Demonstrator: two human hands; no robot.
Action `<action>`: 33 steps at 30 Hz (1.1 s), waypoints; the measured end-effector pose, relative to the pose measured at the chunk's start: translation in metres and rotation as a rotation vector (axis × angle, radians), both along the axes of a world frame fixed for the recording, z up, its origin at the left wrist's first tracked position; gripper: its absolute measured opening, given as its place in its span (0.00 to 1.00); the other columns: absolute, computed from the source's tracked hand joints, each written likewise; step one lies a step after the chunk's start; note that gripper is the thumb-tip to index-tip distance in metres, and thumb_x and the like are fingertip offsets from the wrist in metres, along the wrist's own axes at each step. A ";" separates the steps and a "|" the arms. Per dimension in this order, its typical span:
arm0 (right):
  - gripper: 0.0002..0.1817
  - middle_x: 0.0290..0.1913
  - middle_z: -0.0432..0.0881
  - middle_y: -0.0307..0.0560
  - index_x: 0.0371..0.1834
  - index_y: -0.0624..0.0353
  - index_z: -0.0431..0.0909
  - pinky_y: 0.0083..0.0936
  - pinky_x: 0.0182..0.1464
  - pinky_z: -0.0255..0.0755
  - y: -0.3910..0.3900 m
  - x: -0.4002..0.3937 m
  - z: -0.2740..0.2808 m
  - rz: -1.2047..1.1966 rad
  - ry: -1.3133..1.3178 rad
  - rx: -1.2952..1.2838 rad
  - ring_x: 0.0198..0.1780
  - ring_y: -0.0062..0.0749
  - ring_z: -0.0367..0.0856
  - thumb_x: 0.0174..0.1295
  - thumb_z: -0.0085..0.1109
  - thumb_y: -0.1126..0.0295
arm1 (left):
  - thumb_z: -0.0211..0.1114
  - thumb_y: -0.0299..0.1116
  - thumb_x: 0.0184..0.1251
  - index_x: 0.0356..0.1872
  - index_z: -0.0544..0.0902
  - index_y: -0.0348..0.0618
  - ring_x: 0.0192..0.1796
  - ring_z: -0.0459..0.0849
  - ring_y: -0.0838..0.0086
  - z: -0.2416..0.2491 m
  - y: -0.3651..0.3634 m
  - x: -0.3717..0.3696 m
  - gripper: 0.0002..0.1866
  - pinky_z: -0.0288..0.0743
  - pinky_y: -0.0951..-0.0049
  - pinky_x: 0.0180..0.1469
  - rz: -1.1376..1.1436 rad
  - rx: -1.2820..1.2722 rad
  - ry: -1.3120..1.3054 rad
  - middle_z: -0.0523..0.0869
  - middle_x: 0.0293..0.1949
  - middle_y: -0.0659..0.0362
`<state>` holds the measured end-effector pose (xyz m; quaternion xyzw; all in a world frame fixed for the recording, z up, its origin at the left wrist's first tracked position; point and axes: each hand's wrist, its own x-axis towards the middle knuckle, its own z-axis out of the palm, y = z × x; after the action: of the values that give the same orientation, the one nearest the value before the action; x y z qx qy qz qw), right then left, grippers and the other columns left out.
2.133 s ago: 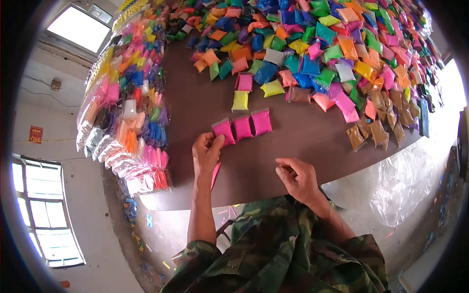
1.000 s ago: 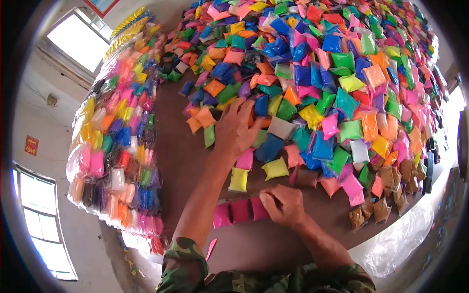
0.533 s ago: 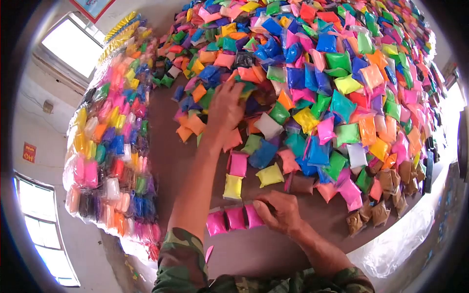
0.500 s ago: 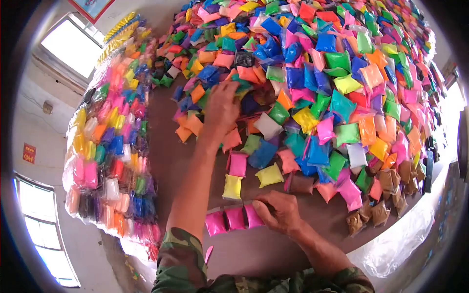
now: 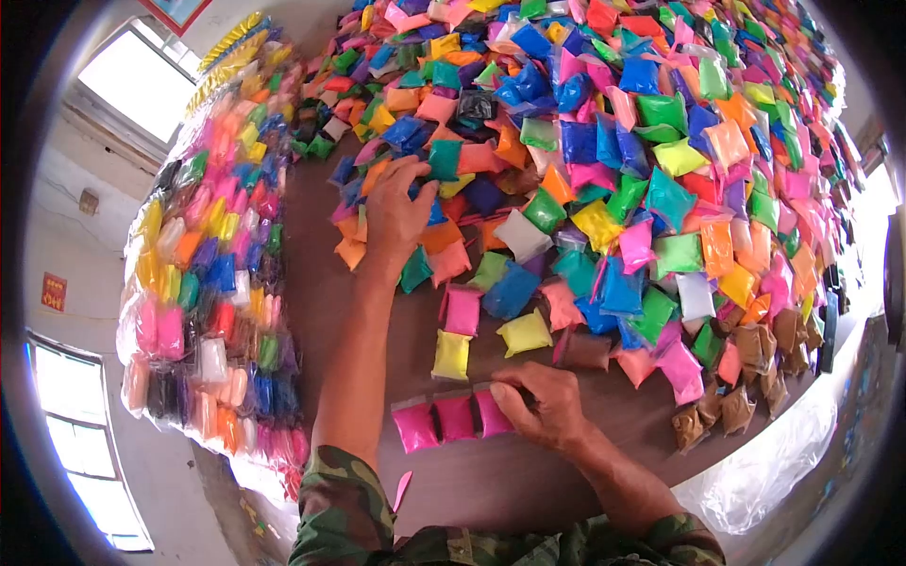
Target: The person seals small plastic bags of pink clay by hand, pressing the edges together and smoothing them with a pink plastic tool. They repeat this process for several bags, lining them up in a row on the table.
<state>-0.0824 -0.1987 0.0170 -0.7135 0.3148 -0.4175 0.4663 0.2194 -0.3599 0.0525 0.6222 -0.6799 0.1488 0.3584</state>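
A huge heap of small coloured powder packets (image 5: 604, 179) covers most of the brown table (image 5: 321, 302). My left hand (image 5: 394, 212) reaches into the near left edge of the heap, its fingertips closed on a teal packet (image 5: 444, 158). Three magenta packets (image 5: 444, 418) lie side by side in a row on bare table near me. My right hand (image 5: 543, 406) rests on the right end of that row, fingers curled over the rightmost magenta packet. A yellow packet (image 5: 451, 355) and a pink packet (image 5: 461, 309) lie just beyond the row.
Clear bags stuffed with mixed coloured packets (image 5: 203, 274) are stacked along the table's left edge. Brown packets (image 5: 746, 368) sit at the heap's near right edge. A clear plastic sheet (image 5: 764, 472) hangs below the table edge. A loose pink strip (image 5: 403, 491) lies near my sleeve.
My left hand has gone from the magenta row out into the heap, then drawn back left with a teal packet. My right hand moved onto the row's right end and stays there.
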 end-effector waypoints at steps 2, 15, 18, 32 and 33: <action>0.10 0.33 0.89 0.53 0.44 0.64 0.90 0.35 0.31 0.80 0.000 0.000 -0.002 -0.008 -0.009 -0.007 0.28 0.39 0.88 0.67 0.75 0.69 | 0.77 0.32 0.70 0.52 0.90 0.36 0.52 0.92 0.63 0.003 0.006 -0.001 0.14 0.84 0.65 0.58 -0.017 0.062 0.274 0.93 0.54 0.51; 0.10 0.32 0.89 0.52 0.43 0.65 0.89 0.33 0.30 0.81 0.000 0.002 -0.003 -0.018 -0.048 -0.011 0.28 0.35 0.88 0.67 0.76 0.69 | 0.75 0.33 0.70 0.51 0.89 0.35 0.47 0.92 0.64 0.013 0.025 -0.010 0.15 0.84 0.64 0.52 0.006 0.167 0.413 0.92 0.45 0.51; 0.11 0.32 0.89 0.52 0.43 0.65 0.89 0.33 0.31 0.81 0.000 0.002 -0.004 -0.021 -0.036 -0.011 0.28 0.36 0.89 0.67 0.76 0.68 | 0.74 0.32 0.70 0.51 0.88 0.37 0.48 0.92 0.58 0.012 0.026 -0.012 0.14 0.84 0.59 0.51 -0.040 0.279 0.331 0.91 0.46 0.50; 0.11 0.35 0.90 0.54 0.42 0.63 0.89 0.36 0.36 0.84 0.000 0.001 -0.004 -0.013 -0.029 -0.038 0.32 0.43 0.91 0.68 0.75 0.66 | 0.77 0.33 0.67 0.50 0.88 0.42 0.49 0.92 0.54 0.045 0.031 -0.070 0.13 0.85 0.56 0.49 -0.006 0.171 0.035 0.91 0.46 0.52; 0.11 0.35 0.90 0.54 0.42 0.63 0.89 0.37 0.36 0.84 0.000 0.001 -0.004 -0.007 -0.022 -0.031 0.33 0.44 0.91 0.68 0.75 0.66 | 0.79 0.32 0.65 0.49 0.89 0.43 0.48 0.92 0.55 0.047 0.029 -0.080 0.14 0.85 0.58 0.49 -0.064 0.150 0.107 0.91 0.45 0.52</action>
<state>-0.0817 -0.1985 0.0134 -0.7150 0.3058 -0.4317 0.4571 0.1397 -0.3313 0.0993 0.6321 -0.6887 0.0526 0.3513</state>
